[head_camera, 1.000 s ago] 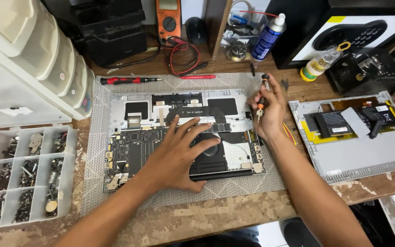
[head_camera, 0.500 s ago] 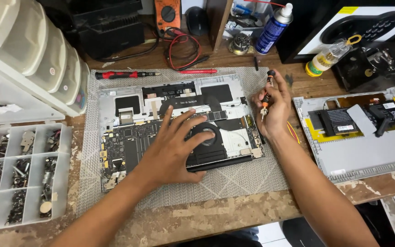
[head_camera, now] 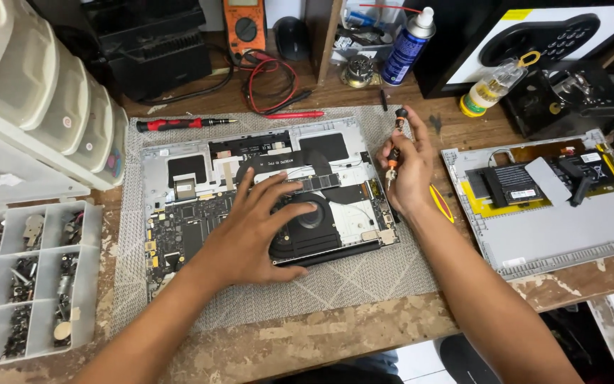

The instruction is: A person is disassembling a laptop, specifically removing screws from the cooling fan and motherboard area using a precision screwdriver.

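An opened laptop base (head_camera: pixel 179 153) lies on a grey mesh mat (head_camera: pixel 364 281), its circuit board and black fan exposed. My left hand (head_camera: pixel 254 227) rests flat on it, fingers spread over the fan (head_camera: pixel 314 220). My right hand (head_camera: pixel 406 167) holds a small black and orange screwdriver (head_camera: pixel 395 139) upright at the laptop's right edge, tip pointing down at the board.
A clear parts box (head_camera: pixel 26 281) with several compartments of screws sits at left, below white stacked bins (head_camera: pixel 30 92). A red-handled screwdriver (head_camera: pixel 175 124) lies behind the laptop. A second laptop shell (head_camera: pixel 563 227) is at right. A spray can (head_camera: pixel 406 46), multimeter (head_camera: pixel 244 25) and small bottle (head_camera: pixel 492 85) stand at the back.
The view has shifted slightly. My right hand has kept the screwdriver at the laptop's right edge, and my left hand stays flat on the fan.
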